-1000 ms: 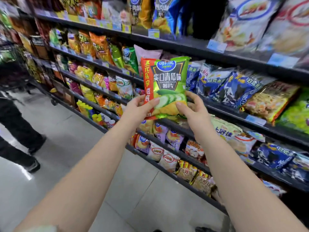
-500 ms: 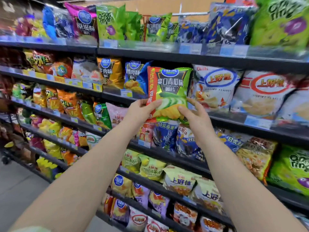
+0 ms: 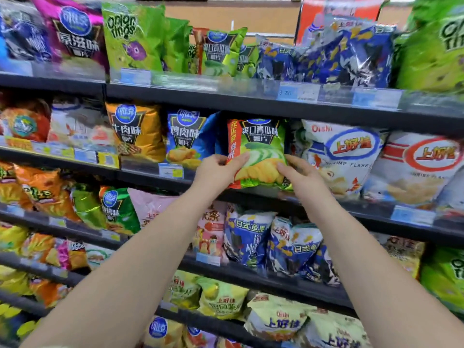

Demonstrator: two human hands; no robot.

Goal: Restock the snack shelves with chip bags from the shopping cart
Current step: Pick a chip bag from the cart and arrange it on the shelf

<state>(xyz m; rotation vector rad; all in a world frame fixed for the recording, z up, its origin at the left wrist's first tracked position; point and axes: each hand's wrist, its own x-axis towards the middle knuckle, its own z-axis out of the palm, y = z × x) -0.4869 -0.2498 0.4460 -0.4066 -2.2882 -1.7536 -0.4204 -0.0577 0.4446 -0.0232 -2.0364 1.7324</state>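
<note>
The left hand (image 3: 216, 169) and right hand (image 3: 301, 174) grip the green chip bag (image 3: 261, 146) by its lower corners, thumbs in front and fingers curled behind. This probably keeps it upright and label-out at the shelf's (image 3: 145, 175) front edge, between a blue bag (image 3: 187, 136) and a white bag (image 3: 344, 156). It reads "爽口青瓜味 薯片"; the white one reads "Oishi".

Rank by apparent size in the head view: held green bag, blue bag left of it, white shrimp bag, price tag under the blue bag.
1. white shrimp bag
2. green bag and blue bag: alike, blue partly hidden, so unranked
3. price tag
</note>
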